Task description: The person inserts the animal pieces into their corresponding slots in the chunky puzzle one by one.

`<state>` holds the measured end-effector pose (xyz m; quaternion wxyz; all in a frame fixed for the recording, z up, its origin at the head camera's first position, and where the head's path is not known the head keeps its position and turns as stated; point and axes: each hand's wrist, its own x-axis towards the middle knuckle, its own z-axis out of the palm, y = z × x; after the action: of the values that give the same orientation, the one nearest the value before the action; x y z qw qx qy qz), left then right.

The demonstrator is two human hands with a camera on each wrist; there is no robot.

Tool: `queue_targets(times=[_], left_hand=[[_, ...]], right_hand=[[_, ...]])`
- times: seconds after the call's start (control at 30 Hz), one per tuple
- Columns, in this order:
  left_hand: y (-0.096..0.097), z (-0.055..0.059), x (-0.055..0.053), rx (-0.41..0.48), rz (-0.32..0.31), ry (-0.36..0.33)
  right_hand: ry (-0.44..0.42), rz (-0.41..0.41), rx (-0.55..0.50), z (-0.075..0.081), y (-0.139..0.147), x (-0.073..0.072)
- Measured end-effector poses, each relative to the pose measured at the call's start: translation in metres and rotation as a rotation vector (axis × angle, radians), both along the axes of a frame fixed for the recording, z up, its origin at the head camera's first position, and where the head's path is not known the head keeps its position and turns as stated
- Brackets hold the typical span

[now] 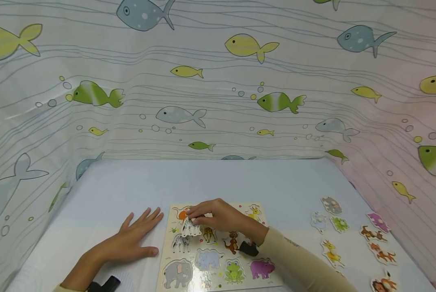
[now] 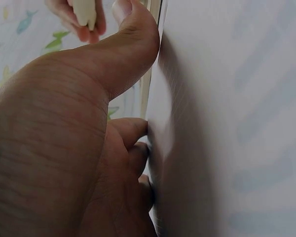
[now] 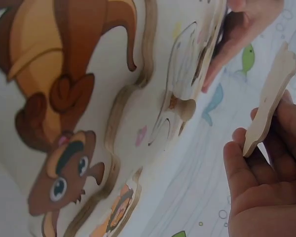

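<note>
Zebra (image 1: 191, 228) is hanging in the lower middle of the head view, at the fingertips of the right hand (image 1: 219, 216), whose fingers and thumb are pinching it. It is showing just above the printed zebra (image 1: 181, 243) on the upper left part of the board (image 1: 193, 246); whether it is touching the board is hard to tell. In the right wrist view the piece is showing its bare wooden side at the right of the frame.

The left hand (image 1: 135, 239) is resting palm down on the worktop (image 1: 203, 182) at the lower left of the frame, fingers spread, just beside the board's left edge and apart from the zebra. Loose pieces (image 1: 331, 205) are lying at the lower right of the frame, well apart from both hands.
</note>
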<state>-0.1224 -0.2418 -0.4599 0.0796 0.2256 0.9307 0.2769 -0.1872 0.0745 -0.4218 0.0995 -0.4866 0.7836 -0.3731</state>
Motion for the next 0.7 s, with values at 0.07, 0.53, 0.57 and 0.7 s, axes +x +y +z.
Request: queue_targets(times=[0.07, 0.53, 0.57, 0.7], left_hand=[[0.000, 0.000, 0.000, -0.003, -0.002, 0.005], [0.001, 0.000, -0.001, -0.006, 0.004, -0.018], [0.001, 0.000, -0.001, -0.006, 0.004, -0.020], [0.001, 0.001, -0.001, -0.001, -0.001, -0.020]], right_hand=[[0.018, -0.009, 0.014, -0.002, -0.002, -0.001], [0.009, 0.010, 0.030, -0.012, -0.010, -0.004], [0.005, 0.016, 0.029, -0.012, -0.011, -0.004], [-0.001, 0.016, 0.038, -0.012, -0.016, -0.004]])
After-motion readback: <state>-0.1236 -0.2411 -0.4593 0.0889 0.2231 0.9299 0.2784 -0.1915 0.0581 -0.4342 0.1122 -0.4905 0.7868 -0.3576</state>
